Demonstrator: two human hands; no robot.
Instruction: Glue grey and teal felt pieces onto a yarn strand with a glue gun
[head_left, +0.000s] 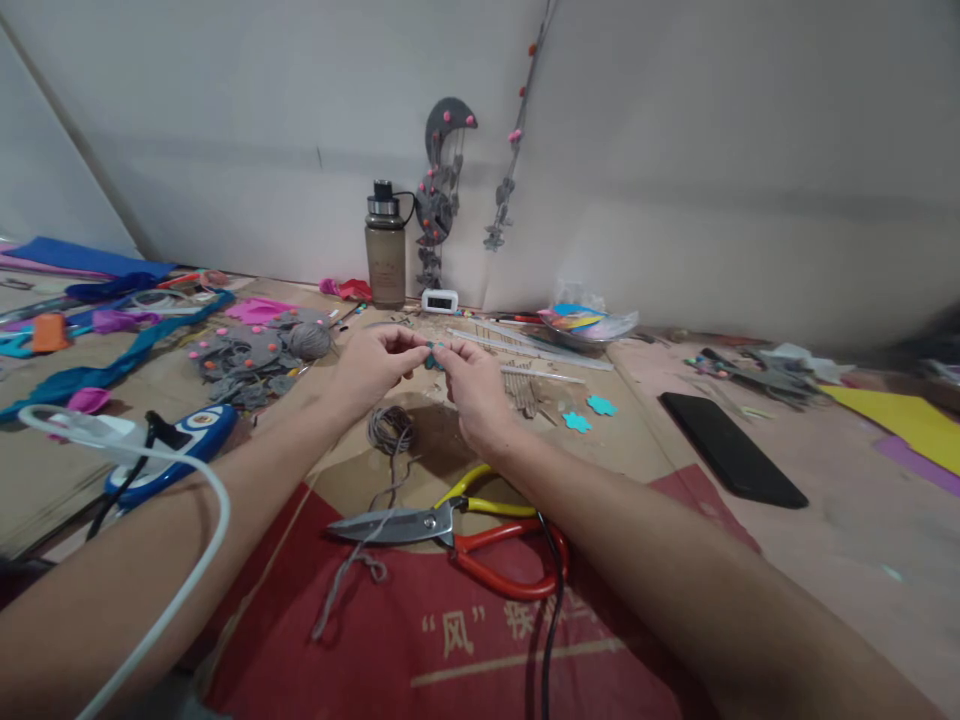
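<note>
My left hand (382, 360) and my right hand (474, 385) meet above the middle of the cardboard, fingertips pinched together. Between them is a small teal piece (433, 355), mostly covered by the fingers; its outline cannot be made out. Two turquoise flower-shaped cutouts (577, 422) lie to the right of my right hand. Below the hands rests a bundle of grey yarn (391, 430), its loose end trailing over the blade of the scissors (409, 524). The scissors have one yellow and one red handle and lie under my right forearm.
A bottle (386, 250) and a small white digital clock (439, 301) stand by the wall. Grey felt pieces with pink dots (247, 350) lie at left. A black phone (731, 448) lies at right. A white cable (202, 560) crosses my left forearm; a black cable (553, 630) runs in front.
</note>
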